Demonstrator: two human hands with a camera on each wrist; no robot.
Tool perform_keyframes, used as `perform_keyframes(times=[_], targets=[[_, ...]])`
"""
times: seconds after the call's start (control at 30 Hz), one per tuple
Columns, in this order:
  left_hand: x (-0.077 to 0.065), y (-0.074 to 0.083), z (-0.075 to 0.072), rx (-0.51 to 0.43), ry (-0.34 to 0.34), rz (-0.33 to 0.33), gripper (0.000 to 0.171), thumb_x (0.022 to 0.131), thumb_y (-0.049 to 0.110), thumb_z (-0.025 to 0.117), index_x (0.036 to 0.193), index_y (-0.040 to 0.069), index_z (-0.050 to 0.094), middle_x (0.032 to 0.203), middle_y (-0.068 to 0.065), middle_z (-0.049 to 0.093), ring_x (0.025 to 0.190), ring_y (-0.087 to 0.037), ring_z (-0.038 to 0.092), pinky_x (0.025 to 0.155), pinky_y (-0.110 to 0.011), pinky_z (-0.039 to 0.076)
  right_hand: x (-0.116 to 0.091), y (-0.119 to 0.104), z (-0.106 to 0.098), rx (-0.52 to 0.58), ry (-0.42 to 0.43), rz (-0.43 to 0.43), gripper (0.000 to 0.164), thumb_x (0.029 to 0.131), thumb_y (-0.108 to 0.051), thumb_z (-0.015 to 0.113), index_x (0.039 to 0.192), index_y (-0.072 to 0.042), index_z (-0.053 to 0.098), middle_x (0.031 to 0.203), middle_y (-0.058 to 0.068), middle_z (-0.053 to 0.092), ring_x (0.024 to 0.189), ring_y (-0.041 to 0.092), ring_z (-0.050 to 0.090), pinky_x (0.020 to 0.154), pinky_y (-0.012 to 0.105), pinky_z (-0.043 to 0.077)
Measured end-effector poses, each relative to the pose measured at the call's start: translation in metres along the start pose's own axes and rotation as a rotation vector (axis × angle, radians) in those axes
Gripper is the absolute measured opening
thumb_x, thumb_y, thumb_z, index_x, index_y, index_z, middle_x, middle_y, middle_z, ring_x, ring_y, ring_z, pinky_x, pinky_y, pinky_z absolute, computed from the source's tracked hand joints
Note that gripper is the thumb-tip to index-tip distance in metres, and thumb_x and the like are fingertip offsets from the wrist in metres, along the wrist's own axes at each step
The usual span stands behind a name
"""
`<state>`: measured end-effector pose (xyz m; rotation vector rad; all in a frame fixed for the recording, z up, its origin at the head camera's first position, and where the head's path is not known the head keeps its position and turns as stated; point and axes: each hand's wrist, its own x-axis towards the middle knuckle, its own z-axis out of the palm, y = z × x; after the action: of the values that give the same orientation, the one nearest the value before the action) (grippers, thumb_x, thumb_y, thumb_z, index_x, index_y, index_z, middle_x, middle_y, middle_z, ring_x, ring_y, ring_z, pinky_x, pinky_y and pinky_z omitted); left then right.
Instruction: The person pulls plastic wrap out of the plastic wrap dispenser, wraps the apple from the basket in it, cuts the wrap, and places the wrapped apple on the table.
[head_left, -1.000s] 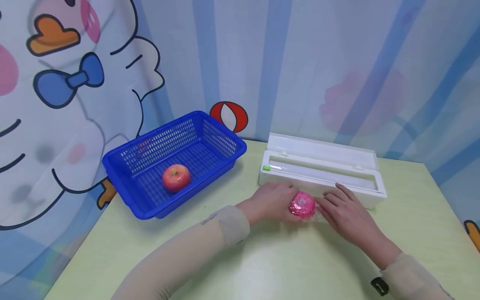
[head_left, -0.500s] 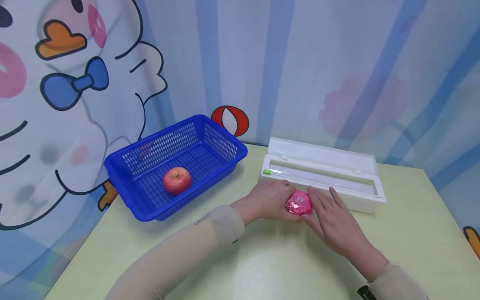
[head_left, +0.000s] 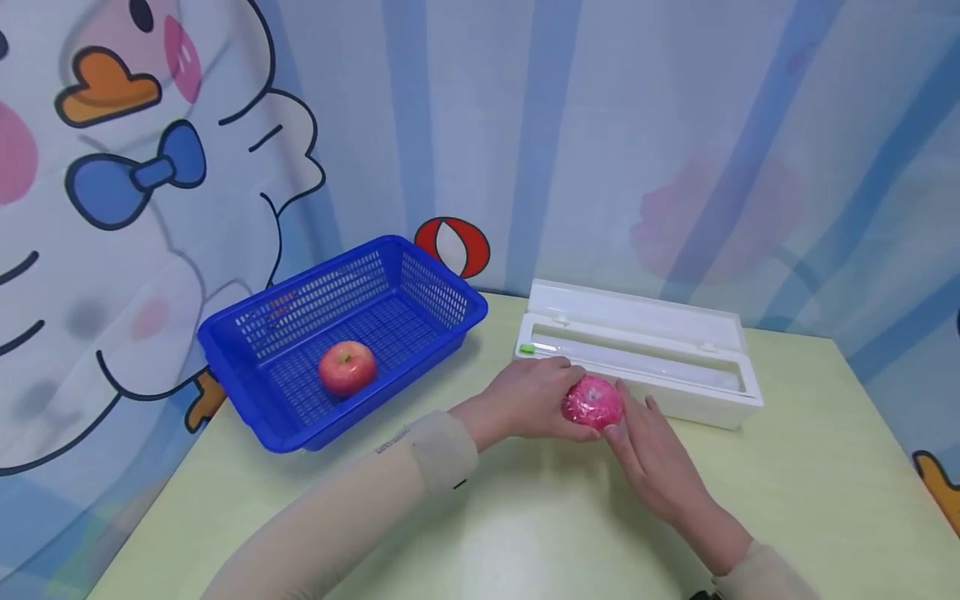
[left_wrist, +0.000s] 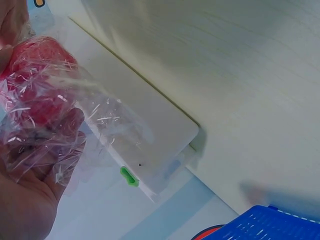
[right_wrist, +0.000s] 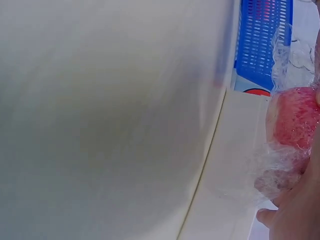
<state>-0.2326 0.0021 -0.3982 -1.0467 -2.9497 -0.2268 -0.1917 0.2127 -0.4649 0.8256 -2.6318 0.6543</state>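
A pinkish-red apple (head_left: 592, 402) is wrapped in clear cling film (left_wrist: 112, 112). My left hand (head_left: 531, 398) grips it from the left, fingers behind and thumb in front. From the other side my right hand (head_left: 660, 465) presses on the wrapped apple with straight fingers, its thumb at the front. In the left wrist view a crinkled loose flap of film hangs off the apple over the left fingers. The right wrist view shows bunched film around right-hand fingertips (right_wrist: 272, 184). Just behind the hands stands a white cling film dispenser (head_left: 701, 408) with its lid raised and a green slider (head_left: 527, 348).
On the left a blue plastic basket (head_left: 442, 337) holds one unwrapped apple (head_left: 347, 367). The pale wood-look table (head_left: 525, 533) runs back to a printed curtain (head_left: 480, 125), close behind the basket and dispenser.
My right hand has moved left and closer, from its fingertips at the film's edge to lying against the apple. The left hand keeps its grip, shifting slightly left with the apple.
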Motion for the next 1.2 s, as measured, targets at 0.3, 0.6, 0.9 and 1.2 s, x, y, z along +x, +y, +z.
perform_keyframes(times=[0.3, 0.6, 0.9, 1.2], targets=[[0.001, -0.001, -0.003, -0.023, 0.027, 0.021, 0.069, 0.074, 0.069, 0.063, 0.124, 0.024, 0.05, 0.111, 0.01, 0.05, 0.097, -0.003, 0.046, 0.073, -0.019, 0.044, -0.002, -0.007, 0.007, 0.14, 0.014, 0.117, 0.053, 0.103, -0.037, 0.031, 0.147, -0.016, 0.013, 0.149, 0.0, 0.02, 0.135, 0.021, 0.02, 0.107, 0.047, 0.016], [0.002, -0.003, -0.004, -0.018, 0.055, 0.039, 0.069, 0.075, 0.071, 0.061, 0.123, 0.023, 0.051, 0.11, 0.009, 0.052, 0.095, -0.003, 0.047, 0.072, -0.018, 0.044, -0.002, -0.02, 0.013, 0.445, 0.037, 0.296, 0.049, 0.104, -0.039, 0.023, 0.148, -0.024, 0.006, 0.15, -0.004, 0.014, 0.136, 0.018, 0.016, 0.103, 0.047, 0.025], [0.003, -0.003, -0.008, -0.015, 0.069, 0.062, 0.064, 0.075, 0.071, 0.06, 0.118, 0.024, 0.051, 0.104, 0.011, 0.051, 0.089, -0.001, 0.046, 0.07, -0.017, 0.043, 0.0, -0.03, 0.018, 0.549, 0.071, 0.427, 0.049, 0.103, -0.046, 0.017, 0.147, -0.028, 0.007, 0.15, -0.005, 0.016, 0.136, 0.022, 0.015, 0.102, 0.053, 0.023], [0.005, -0.002, -0.007, -0.013, 0.066, 0.061, 0.067, 0.074, 0.071, 0.061, 0.121, 0.025, 0.049, 0.108, 0.011, 0.051, 0.093, -0.001, 0.046, 0.071, -0.018, 0.043, 0.004, -0.039, 0.019, 0.704, 0.136, 0.555, 0.054, 0.101, -0.054, 0.012, 0.148, -0.027, 0.01, 0.149, -0.003, 0.017, 0.136, 0.02, 0.013, 0.106, 0.05, 0.015]])
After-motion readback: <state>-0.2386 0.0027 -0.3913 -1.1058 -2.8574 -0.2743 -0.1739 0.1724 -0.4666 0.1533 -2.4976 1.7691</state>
